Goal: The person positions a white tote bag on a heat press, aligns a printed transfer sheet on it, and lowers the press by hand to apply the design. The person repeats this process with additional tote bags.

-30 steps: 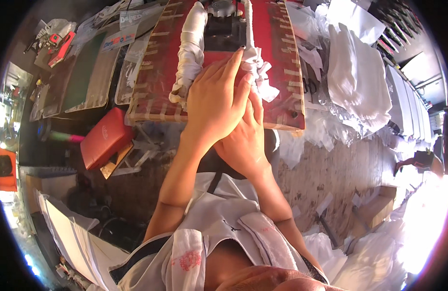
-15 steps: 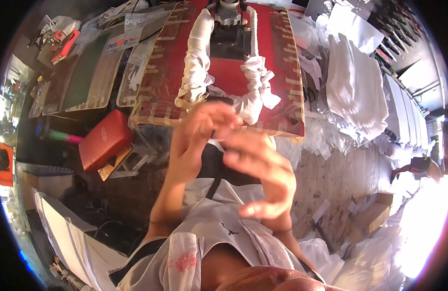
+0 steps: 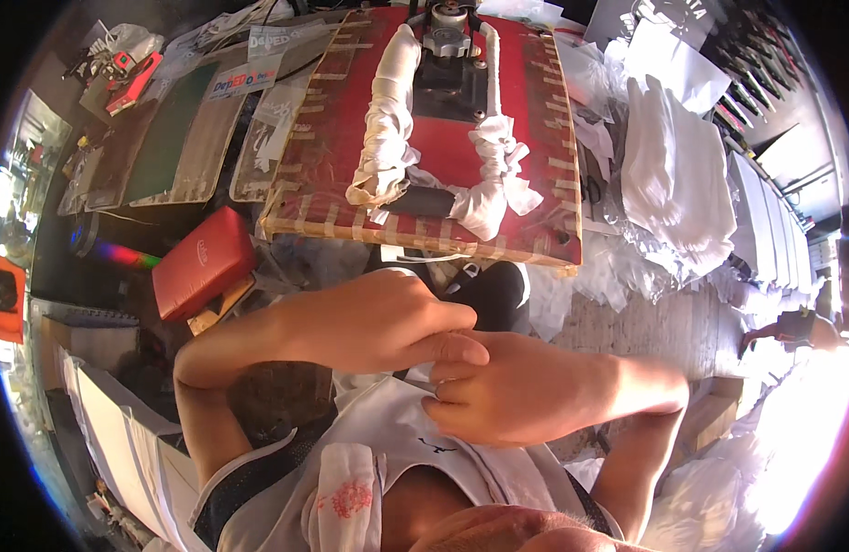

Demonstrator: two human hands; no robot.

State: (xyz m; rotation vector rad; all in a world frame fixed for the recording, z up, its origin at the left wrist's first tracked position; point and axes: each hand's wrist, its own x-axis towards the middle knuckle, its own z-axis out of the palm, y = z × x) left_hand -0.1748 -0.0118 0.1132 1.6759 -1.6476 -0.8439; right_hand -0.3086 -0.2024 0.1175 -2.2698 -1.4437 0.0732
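My left hand (image 3: pixel 397 327) and my right hand (image 3: pixel 498 396) meet in front of my chest, fingers curled and touching; whether anything small lies between them is hidden. Above them is a red board (image 3: pixel 535 175) edged with worn tape. A dark metal press (image 3: pixel 447 78) rests on it, with a U-shaped handle (image 3: pixel 388 120) wrapped in white cloth, bunched and knotted at the near corners and bare dark along part of the near bar. Neither hand touches the board or handle.
Worn flat boards (image 3: pixel 204 138) are at left, above a red padded case (image 3: pixel 199 267). White cloths (image 3: pixel 673 175) are piled at right beside crumpled plastic and racks. A person's bare arm (image 3: pixel 769 336) shows at the far right. Large white sheets (image 3: pixel 121 414) stand at lower left.
My hands have left the near end of the wrapped handle and come down toward my chest, elbows spreading outward and fingers curling together. The handle's near bar is now uncovered.
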